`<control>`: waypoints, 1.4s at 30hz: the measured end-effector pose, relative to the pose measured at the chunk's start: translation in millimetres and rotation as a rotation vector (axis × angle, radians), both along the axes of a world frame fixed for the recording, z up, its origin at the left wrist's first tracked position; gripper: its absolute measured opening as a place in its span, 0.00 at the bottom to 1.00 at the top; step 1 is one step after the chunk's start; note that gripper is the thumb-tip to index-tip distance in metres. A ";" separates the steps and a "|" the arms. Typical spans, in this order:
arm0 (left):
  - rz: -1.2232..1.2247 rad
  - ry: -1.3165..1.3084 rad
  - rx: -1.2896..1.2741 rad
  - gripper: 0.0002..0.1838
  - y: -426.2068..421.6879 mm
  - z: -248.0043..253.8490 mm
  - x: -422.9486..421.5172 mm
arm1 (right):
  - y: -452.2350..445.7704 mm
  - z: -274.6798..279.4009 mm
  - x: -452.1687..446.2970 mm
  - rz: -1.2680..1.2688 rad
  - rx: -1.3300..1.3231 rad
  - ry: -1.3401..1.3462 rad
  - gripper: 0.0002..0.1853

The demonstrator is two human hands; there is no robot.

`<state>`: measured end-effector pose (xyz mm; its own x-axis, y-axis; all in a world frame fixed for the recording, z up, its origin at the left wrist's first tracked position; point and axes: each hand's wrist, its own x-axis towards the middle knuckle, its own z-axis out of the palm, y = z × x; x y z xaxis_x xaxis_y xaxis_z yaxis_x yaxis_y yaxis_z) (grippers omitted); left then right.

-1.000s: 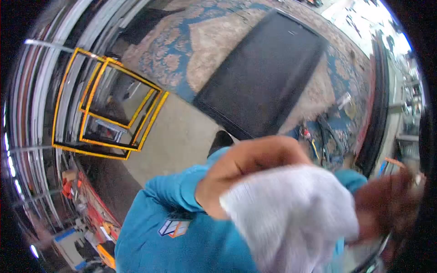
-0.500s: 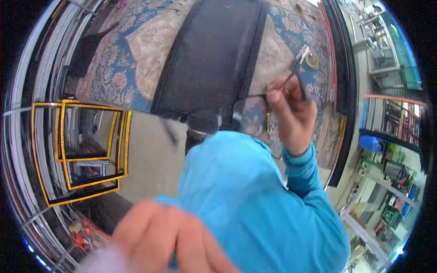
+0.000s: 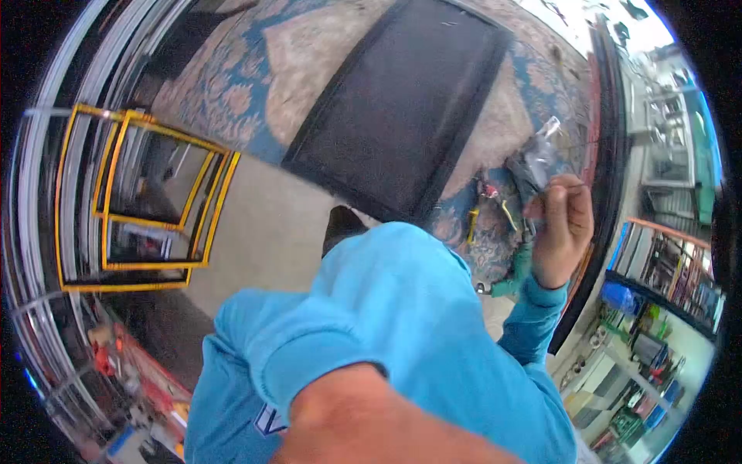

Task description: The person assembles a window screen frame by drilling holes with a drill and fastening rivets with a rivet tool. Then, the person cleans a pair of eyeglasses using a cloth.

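At the right, my right hand (image 3: 564, 228) is raised with its fingers pinched together on dark-rimmed glasses (image 3: 533, 166), whose outline is blurred against the floor. The bare wrist and back of my left hand (image 3: 379, 429) cross the bottom edge, very close to the camera. Its fingers are out of sight, so what they hold is hidden. Beyond my knee lies a large black framed panel (image 3: 402, 108) on the patterned carpet (image 3: 232, 97).
Yellow-edged frames (image 3: 220, 209) stand at the left beside long metal profiles (image 3: 58, 178). Pliers and a green power tool (image 3: 514, 278) lie near my right hand. Dark profiles (image 3: 610, 155) run along the right, with shelves of tools beyond.
The white cloth has dropped out of view as my left hand moved to the bottom edge. My right hand, holding the glasses, has shifted right and down since half a second ago.
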<state>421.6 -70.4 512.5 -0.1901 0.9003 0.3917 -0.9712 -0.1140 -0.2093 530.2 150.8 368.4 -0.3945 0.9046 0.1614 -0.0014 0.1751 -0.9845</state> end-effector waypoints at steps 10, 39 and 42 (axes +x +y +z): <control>0.371 1.917 -0.285 0.32 40.0 -119.0 -100.7 | 25.7 16.3 0.7 0.247 0.138 -0.274 0.03; 0.289 1.993 -0.419 0.13 53.3 -201.2 -137.1 | 28.0 -6.2 5.6 1.159 0.028 -0.080 0.02; 0.396 1.885 -0.440 0.07 52.5 -197.0 -129.6 | 25.0 -22.1 16.7 0.994 -0.064 -0.065 0.04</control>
